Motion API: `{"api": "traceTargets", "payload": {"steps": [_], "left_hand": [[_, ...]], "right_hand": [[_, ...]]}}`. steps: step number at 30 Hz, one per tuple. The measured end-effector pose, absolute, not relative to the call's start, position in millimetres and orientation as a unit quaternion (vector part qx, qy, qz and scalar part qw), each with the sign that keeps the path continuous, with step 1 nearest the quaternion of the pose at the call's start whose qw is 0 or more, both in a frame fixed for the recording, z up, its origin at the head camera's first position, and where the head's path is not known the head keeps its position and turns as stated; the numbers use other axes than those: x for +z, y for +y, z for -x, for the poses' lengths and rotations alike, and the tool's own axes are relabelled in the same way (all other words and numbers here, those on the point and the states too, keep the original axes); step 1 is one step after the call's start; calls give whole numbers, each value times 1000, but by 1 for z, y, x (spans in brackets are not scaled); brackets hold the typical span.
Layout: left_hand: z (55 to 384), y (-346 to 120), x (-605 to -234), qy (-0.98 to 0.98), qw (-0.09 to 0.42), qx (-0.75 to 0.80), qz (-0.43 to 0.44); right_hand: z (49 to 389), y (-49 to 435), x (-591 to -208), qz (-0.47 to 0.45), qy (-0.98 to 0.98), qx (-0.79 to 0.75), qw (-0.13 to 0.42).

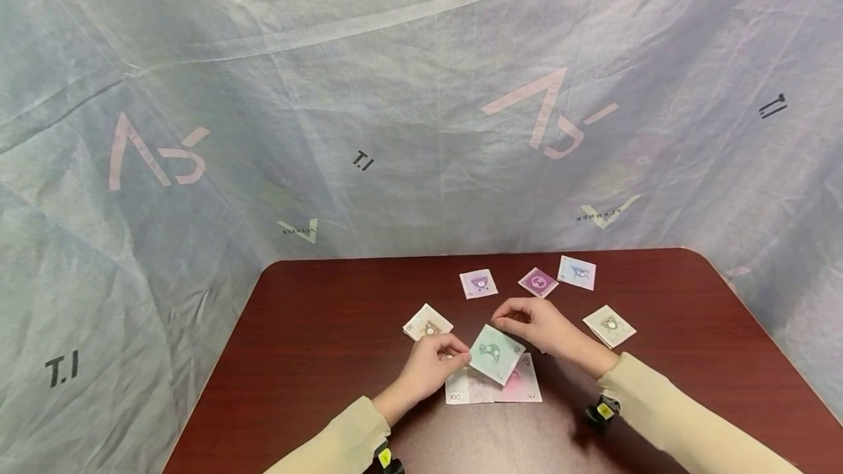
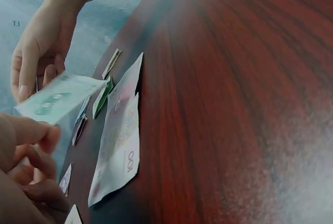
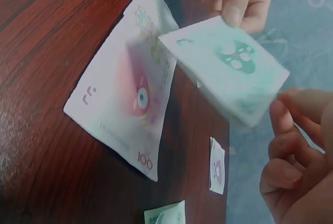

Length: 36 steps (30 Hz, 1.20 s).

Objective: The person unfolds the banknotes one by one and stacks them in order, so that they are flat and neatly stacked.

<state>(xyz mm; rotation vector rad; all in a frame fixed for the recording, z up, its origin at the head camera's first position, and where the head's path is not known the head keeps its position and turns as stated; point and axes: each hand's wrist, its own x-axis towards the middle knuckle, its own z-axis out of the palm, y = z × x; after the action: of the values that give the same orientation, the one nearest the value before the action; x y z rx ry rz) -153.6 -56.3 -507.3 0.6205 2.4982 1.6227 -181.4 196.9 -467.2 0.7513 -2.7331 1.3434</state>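
Note:
A green play banknote (image 1: 495, 355), folded to a small square, is held up between both hands. My left hand (image 1: 431, 366) pinches its left corner, with the thumb on the printed face in the right wrist view. At the far corner, my right hand (image 1: 541, 324) pinches the note between thumb and forefinger. Underneath, an unfolded pink 100 banknote (image 1: 520, 388) lies on the table, partly covered by the green note in the head view. In the right wrist view, the pink note (image 3: 112, 88) lies flat and creased.
Folded notes lie around the hands: a brownish one (image 1: 428, 322) by the left hand, a lilac one (image 1: 478, 284), a purple one (image 1: 538, 282) and a bluish one (image 1: 577, 273) farther back, another brownish one (image 1: 609, 326) at right. Grey cloth (image 1: 408, 108) hangs behind the dark red table (image 1: 316, 328).

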Motion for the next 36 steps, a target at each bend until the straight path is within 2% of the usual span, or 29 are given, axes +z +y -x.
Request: {"api": "traceTargets", "payload": {"steps": [5, 12, 23, 29, 36], "left_hand": [[150, -58, -509, 785, 42, 599, -151], [144, -53, -516, 732, 59, 675, -69], [140, -46, -521, 700, 69, 710, -32], [139, -43, -520, 699, 66, 712, -3], [137, -40, -522, 679, 79, 729, 22]], "right_hand": [[178, 203, -470, -216, -880, 420, 44], [168, 206, -476, -187, -884, 413, 113], [157, 199, -479, -232, -866, 406, 175], [155, 195, -480, -225, -865, 412, 175], [155, 191, -481, -148, -885, 422, 129]]}}
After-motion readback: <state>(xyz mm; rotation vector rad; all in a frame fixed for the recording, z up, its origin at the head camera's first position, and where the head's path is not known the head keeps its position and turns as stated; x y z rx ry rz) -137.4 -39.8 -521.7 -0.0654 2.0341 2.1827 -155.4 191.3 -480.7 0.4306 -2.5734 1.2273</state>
